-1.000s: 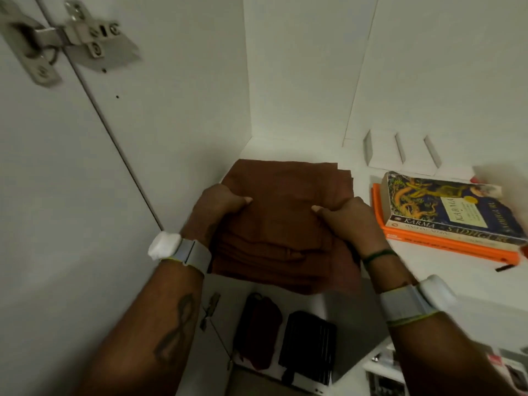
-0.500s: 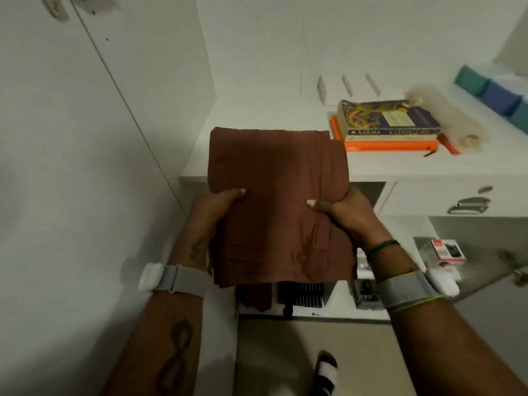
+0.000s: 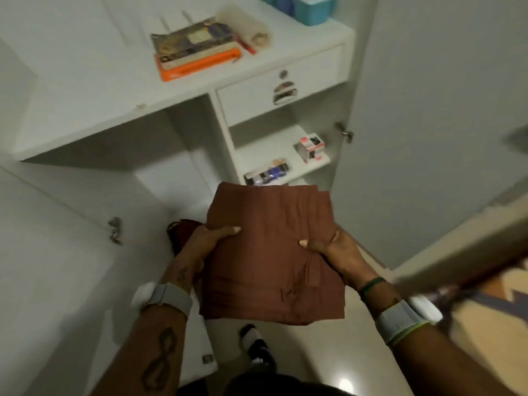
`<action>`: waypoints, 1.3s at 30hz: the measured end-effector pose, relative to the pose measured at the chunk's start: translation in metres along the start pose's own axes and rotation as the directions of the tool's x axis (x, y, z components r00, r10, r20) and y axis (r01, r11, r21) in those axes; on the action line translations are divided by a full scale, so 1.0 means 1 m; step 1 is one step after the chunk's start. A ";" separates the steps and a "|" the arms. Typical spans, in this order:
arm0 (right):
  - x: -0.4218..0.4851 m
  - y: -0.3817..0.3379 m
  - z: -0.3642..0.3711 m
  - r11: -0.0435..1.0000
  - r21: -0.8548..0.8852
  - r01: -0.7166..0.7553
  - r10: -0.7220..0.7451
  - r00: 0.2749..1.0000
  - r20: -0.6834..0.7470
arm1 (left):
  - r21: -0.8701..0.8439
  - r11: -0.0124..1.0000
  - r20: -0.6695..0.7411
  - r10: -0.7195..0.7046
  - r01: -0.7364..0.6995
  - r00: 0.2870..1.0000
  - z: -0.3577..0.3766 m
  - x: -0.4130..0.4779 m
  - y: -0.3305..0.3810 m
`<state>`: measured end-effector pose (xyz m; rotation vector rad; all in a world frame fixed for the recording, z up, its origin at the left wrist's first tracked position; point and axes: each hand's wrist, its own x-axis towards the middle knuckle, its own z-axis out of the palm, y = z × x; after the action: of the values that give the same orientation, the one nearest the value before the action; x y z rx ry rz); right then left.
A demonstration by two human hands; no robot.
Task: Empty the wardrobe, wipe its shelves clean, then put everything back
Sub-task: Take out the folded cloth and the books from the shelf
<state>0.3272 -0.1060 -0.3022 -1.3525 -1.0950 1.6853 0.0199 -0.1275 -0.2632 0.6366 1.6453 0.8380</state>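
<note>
I hold a stack of folded brown cloth point(image 3: 271, 250) in front of me, clear of the white wardrobe point(image 3: 85, 118). My left hand point(image 3: 205, 241) grips its left edge with the thumb on top. My right hand point(image 3: 334, 252) grips its right edge, thumb on top as well. The wardrobe's upper shelf carries a book on an orange book point(image 3: 194, 52) and a pale rolled bundle point(image 3: 248, 30). Another dark red cloth item point(image 3: 180, 230) lies on a lower shelf, partly hidden behind my left hand.
Below the upper shelf sits a closed drawer point(image 3: 281, 84) with a metal handle. A smaller shelf holds a small box point(image 3: 310, 147) and a packet point(image 3: 267, 172). Teal containers point(image 3: 308, 7) stand at the back. Open doors flank both sides. A bed edge point(image 3: 471, 252) lies at right. My foot point(image 3: 257, 347) is below.
Both hands lifted the brown cloth stack off the upper shelf and drew it back and down, away from the wardrobe. My view has turned to the right.
</note>
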 end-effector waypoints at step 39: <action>-0.180 0.373 -0.650 0.752 0.314 -0.580 0.512 0.214 -0.832 | 0.839 0.296 0.541 -0.355 -0.457 0.763 0.844 0.157 -0.309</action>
<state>0.9948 -0.2963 -0.6378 -2.4663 0.0428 0.9401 0.8126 -0.0281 -0.7041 1.6499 1.2661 -0.5558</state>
